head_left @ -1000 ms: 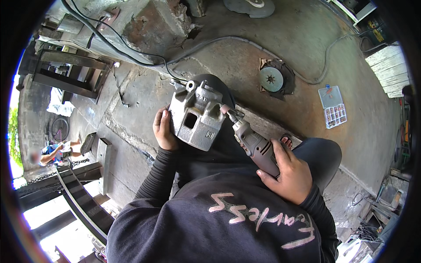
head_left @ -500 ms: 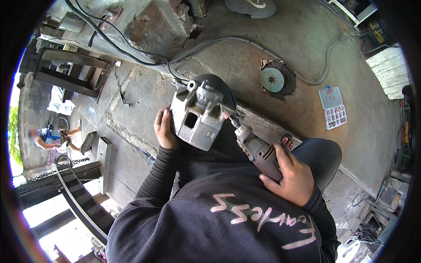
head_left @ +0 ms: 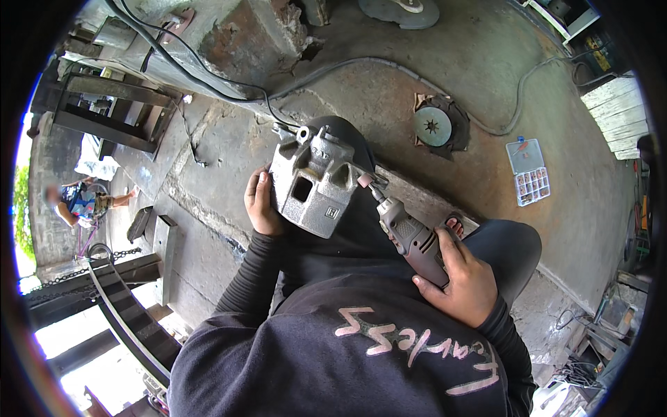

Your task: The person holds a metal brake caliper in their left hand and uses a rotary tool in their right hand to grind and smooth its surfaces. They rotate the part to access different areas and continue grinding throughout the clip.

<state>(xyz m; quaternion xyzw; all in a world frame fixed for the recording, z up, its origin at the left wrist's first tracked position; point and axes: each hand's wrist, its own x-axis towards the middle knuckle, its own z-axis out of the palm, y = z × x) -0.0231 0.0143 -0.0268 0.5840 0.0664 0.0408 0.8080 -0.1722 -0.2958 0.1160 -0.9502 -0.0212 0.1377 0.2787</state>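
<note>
L hand (head_left: 264,210) clamped on silver casting (head_left: 321,201), just R of its visible fingers (head_left: 260,194); others hidden behind. R hand (head_left: 470,285) wrapped round rotary tool (head_left: 411,238), far-side fingers hidden; pink tip (head_left: 365,180) beyond fingertips, nr casting, contact unclear.

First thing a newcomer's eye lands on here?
Probably the silver metal casting mid-picture, held at its left side by the left grip. Next, the grey-brown rotary tool in the right grip, its pinkish tip near the casting. Then the open clear compartment box on the floor at right.
</note>
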